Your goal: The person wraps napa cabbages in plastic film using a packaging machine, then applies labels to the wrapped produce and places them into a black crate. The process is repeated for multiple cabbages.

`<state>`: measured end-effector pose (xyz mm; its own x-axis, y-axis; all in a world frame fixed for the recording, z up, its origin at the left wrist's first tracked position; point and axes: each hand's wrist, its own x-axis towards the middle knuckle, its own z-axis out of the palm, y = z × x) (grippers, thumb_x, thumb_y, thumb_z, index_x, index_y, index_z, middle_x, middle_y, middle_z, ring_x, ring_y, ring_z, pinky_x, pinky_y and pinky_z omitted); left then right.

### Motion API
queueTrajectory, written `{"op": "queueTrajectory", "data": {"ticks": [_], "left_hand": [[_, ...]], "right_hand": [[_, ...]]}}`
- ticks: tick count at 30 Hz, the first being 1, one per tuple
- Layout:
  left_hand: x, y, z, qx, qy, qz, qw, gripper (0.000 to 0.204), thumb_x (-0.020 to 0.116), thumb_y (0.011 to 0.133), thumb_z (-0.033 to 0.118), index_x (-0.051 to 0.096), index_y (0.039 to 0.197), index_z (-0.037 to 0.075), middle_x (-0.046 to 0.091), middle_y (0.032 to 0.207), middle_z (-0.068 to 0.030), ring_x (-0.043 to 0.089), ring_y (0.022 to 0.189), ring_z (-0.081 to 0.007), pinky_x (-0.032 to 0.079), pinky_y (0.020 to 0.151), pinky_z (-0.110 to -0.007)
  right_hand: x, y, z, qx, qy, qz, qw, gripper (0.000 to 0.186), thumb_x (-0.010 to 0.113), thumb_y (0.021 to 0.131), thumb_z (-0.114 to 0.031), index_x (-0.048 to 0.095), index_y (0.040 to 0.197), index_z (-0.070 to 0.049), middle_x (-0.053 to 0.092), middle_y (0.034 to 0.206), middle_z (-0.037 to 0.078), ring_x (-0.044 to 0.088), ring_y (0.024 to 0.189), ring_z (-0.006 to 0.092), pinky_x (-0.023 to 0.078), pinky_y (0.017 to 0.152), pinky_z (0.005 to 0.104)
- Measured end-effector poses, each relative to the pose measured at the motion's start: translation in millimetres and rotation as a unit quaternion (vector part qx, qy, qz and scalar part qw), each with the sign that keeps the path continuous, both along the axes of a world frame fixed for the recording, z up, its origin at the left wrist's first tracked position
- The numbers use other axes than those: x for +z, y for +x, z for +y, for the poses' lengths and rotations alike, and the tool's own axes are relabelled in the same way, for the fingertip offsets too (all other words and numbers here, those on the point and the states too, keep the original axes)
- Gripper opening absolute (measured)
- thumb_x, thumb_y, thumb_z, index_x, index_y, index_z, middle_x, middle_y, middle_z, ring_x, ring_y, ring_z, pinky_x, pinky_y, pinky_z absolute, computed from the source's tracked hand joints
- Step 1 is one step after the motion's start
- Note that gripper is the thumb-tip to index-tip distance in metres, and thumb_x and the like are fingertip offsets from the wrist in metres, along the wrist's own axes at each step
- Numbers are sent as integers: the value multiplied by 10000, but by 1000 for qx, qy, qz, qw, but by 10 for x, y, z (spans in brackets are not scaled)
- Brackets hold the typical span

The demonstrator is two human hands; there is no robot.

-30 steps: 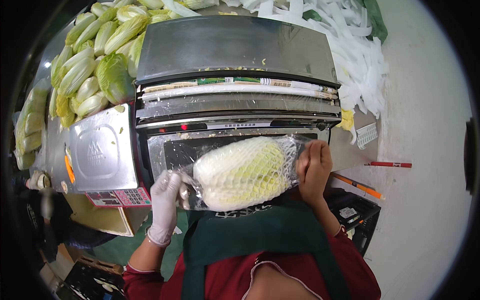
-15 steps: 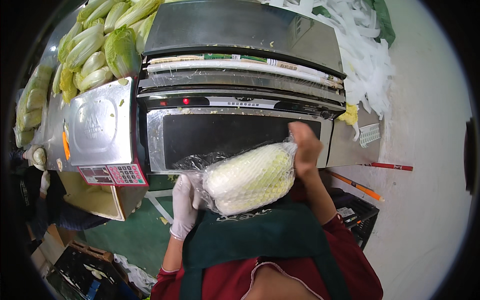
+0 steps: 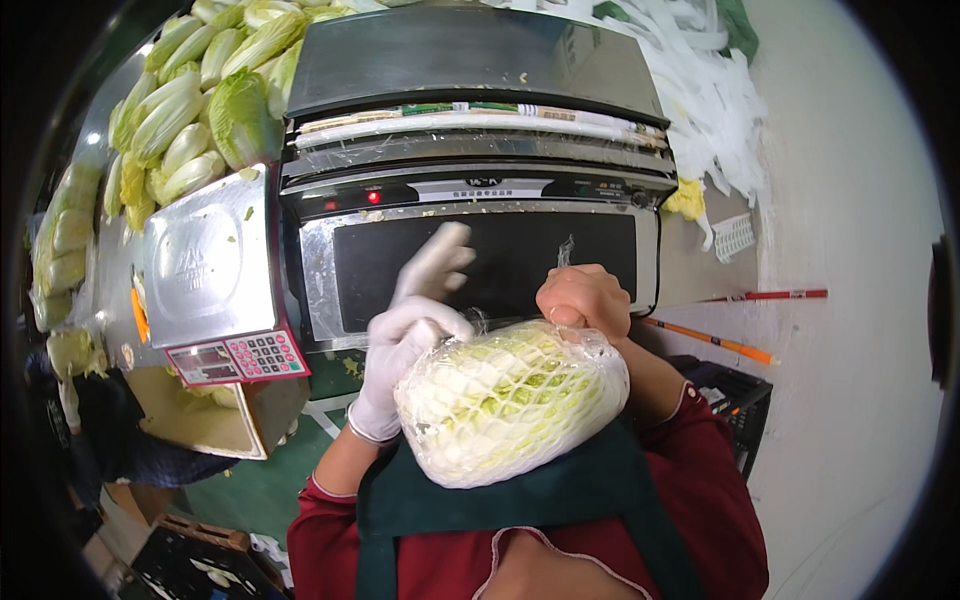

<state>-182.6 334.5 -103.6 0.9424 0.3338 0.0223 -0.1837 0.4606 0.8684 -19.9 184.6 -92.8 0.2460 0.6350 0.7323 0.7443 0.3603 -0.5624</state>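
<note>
A Chinese cabbage [image 3: 520, 405] in white foam netting and clear plastic film lies crosswise against my apron, over the near edge of the wrapping machine [image 3: 318, 285]. My bare right hand [image 3: 588, 298] is closed on gathered film at the cabbage's right end, and a twist of film [image 3: 567, 250] sticks up beyond the fist. At the left end is my gloved left hand [image 3: 390, 345]. Its thumb and forefinger close on the film there, while the other fingers stretch away over the black plate [image 3: 500, 255], slightly blurred.
Left of the machine stands a scale [image 3: 210, 265] with a red-rimmed keypad. Bare Chinese cabbages [image 3: 185, 110] are piled behind it, with wrapped ones [image 3: 65, 240] at the far left. White foam netting [image 3: 700, 110] heaps at the back right. A co-worker's gloved hand [image 3: 68, 400] shows at the left.
The cabbage has turned in my hands and come closer to me. My right hand has moved left and closed into a fist on the film. My left hand has risen, some fingers now extended.
</note>
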Motion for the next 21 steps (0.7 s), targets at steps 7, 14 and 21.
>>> {"op": "queueTrajectory", "data": {"ticks": [7,14,21], "left_hand": [[-32,-33,13,-332,-304,-9,893,280,595,934,260,607,894,-17,582,1198,-299,548,1183,-353,423,1011,-434],[-469,-226,-19,-406,-62,-25,911,349,609,924,216,526,1225,61,542,1243,-119,524,1186,-219,435,984,-331],[-37,-127,343,-556,123,330,753,350,549,948,268,611,1158,-5,651,1128,-101,611,1045,-178,480,894,-292]], "right_hand": [[383,251,-310,-143,94,3,985,88,604,893,-89,594,836,-23,617,694,90,607,590,228,514,561,330],[487,-505,239,203,-307,203,907,189,602,897,-170,639,781,-26,606,931,83,595,907,263,473,767,343],[42,-994,-328,271,-271,680,625,373,480,968,-234,463,1279,-27,454,1368,159,316,1387,256,260,1109,355]]}}
